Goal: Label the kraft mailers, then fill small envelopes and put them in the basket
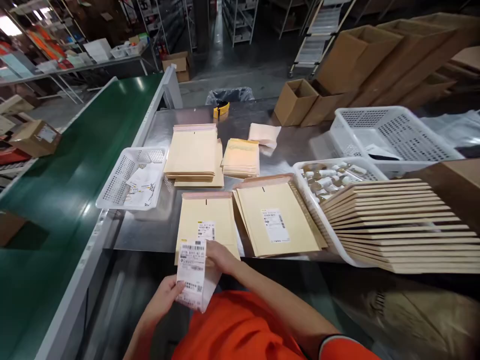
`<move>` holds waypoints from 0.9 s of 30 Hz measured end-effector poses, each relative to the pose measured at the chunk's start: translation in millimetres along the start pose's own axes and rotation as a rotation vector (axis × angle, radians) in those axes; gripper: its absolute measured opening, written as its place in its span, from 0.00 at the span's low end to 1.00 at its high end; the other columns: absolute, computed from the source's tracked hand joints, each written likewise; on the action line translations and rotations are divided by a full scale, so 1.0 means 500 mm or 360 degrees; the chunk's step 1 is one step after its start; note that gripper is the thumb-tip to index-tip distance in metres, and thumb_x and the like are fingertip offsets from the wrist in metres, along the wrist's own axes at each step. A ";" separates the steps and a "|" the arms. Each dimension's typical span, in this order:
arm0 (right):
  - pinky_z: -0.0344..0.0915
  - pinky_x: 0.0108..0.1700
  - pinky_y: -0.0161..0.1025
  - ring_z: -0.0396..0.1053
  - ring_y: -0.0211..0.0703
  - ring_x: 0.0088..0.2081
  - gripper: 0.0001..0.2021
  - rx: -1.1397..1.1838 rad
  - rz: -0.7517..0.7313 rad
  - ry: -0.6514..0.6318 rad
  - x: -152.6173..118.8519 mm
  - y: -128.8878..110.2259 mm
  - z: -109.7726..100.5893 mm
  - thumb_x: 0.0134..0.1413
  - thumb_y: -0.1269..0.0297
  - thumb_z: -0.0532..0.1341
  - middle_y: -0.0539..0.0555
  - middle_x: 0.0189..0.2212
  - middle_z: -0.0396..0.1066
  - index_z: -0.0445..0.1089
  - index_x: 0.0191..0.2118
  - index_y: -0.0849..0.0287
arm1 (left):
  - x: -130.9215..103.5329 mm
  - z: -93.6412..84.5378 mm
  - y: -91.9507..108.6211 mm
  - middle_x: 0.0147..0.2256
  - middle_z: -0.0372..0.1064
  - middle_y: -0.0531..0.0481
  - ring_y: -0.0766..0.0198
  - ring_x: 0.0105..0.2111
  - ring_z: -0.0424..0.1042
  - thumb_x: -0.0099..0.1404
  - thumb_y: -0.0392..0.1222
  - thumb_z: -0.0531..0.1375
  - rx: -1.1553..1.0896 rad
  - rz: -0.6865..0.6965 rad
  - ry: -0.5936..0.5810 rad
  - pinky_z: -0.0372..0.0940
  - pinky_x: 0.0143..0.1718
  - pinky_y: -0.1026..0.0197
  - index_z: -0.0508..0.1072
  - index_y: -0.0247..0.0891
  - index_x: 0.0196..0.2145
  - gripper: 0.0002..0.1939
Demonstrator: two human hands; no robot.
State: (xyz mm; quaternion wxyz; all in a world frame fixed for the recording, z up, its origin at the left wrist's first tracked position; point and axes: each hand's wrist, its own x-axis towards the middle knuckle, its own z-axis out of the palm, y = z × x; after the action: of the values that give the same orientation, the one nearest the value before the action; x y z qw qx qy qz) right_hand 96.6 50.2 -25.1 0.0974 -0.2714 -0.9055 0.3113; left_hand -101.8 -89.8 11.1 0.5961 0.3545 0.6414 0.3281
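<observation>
A strip of printed shipping labels (192,275) is held in front of my body, over the table's near edge. My left hand (167,295) pinches its lower left side. At its upper right, my right hand (221,257) is closed on the strip, with the fingertips partly hidden behind it. Just beyond lies a padded envelope (221,215) bearing a label (206,230), partly covered by the strip. To the right, another labelled padded envelope (247,220) rests on top of others.
Stacked envelopes (193,152) and smaller padded mailers (242,157) lie farther back. A white basket (103,200) of papers stands left, beside a green conveyor (75,165). On the right are a basket (302,185) of small bottles, fanned envelopes (397,225) and cardboard boxes (296,102).
</observation>
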 end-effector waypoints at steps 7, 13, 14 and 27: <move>0.70 0.55 0.44 0.71 0.47 0.55 0.21 0.0019 0.0040 0.1233 -0.143 0.082 -0.249 0.67 0.65 0.50 0.56 0.56 0.72 0.65 0.62 0.54 | 0.059 0.040 -0.058 0.64 0.62 0.42 0.48 0.64 0.60 0.64 0.53 0.56 0.0738 0.0355 0.0082 0.55 0.65 0.45 0.81 0.41 0.45 0.21; 0.67 0.55 0.50 0.68 0.50 0.57 0.20 -0.0773 0.0278 0.0520 -0.346 0.261 -0.186 0.62 0.72 0.51 0.58 0.54 0.73 0.73 0.54 0.52 | 0.073 0.047 -0.074 0.62 0.64 0.41 0.48 0.63 0.62 0.65 0.53 0.55 0.0746 0.0424 0.0189 0.58 0.63 0.47 0.79 0.40 0.48 0.22; 0.66 0.55 0.53 0.68 0.53 0.58 0.19 -0.0812 0.0356 0.0490 -0.365 0.279 -0.168 0.62 0.71 0.52 0.60 0.55 0.72 0.73 0.53 0.54 | 0.066 0.052 -0.060 0.60 0.67 0.41 0.49 0.61 0.65 0.66 0.53 0.54 0.0703 0.0436 0.0164 0.59 0.62 0.47 0.79 0.40 0.48 0.22; 0.68 0.33 0.37 0.69 0.40 0.30 0.07 0.1340 0.0788 0.1002 -0.060 -0.056 -0.070 0.50 0.61 0.61 0.51 0.29 0.74 0.73 0.33 0.59 | 0.044 0.113 0.005 0.50 0.76 0.38 0.50 0.49 0.74 0.64 0.60 0.56 0.0373 0.0318 -0.0135 0.67 0.53 0.51 0.77 0.37 0.48 0.26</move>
State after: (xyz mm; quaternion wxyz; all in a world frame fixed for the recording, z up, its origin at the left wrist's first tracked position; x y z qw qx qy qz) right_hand 121.5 33.1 19.7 0.3859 -0.4925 -0.5405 0.5624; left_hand -46.3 -69.9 -2.5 0.5415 0.4972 0.6111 0.2935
